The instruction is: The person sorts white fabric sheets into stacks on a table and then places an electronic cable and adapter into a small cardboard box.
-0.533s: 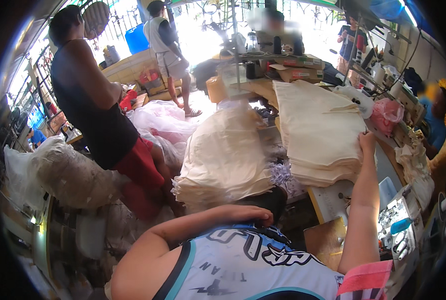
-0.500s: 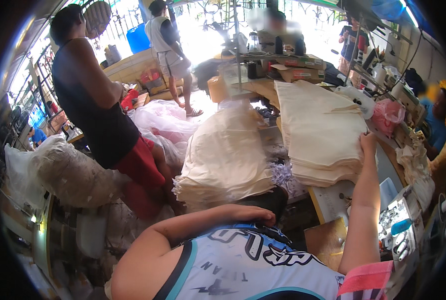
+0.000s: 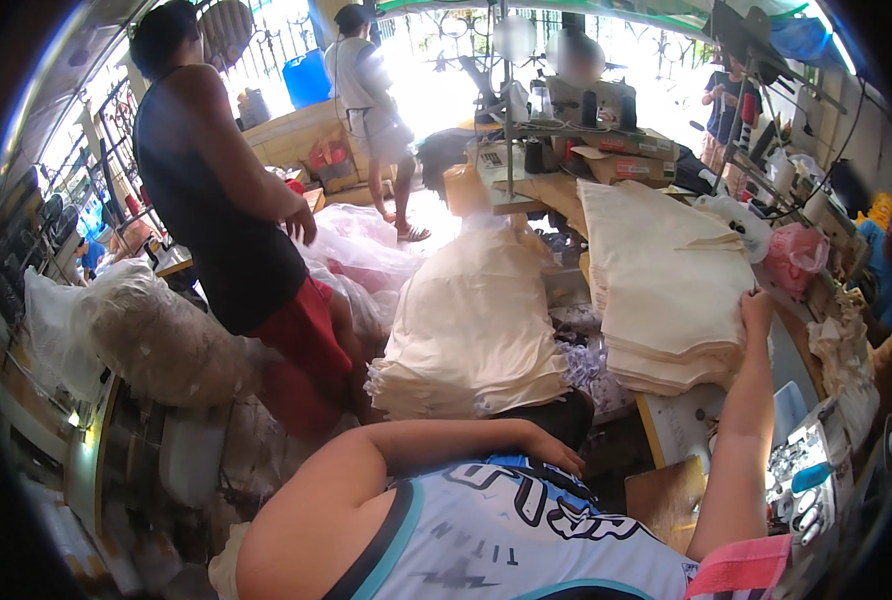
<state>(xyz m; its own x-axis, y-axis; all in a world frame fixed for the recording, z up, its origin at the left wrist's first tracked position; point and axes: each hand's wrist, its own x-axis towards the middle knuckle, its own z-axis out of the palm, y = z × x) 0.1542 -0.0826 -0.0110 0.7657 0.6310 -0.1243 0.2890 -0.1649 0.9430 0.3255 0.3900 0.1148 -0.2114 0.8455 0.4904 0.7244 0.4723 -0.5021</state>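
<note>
A clear sack (image 3: 166, 335) bulges with something brownish. The left stack (image 3: 476, 320) of cream cloth looks piled up already. The left hand (image 3: 556, 450) lies on the shirt (image 3: 466, 540), fingers loose, seemingly empty. The right stack (image 3: 676, 290) sits on the surface (image 3: 681, 415), layers slightly uneven; the right hand (image 3: 756, 308) curls its fingers at the edge, grip unclear. What remains can't be told. The pink bag (image 3: 796, 258) hides its contents.

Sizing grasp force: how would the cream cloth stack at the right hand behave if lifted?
Cream cloth stack: probably floppy, its front edges wavy. Likely heavy if lifted whole, given many layers. Layers may slide apart, as their edges sit unevenly.
</note>
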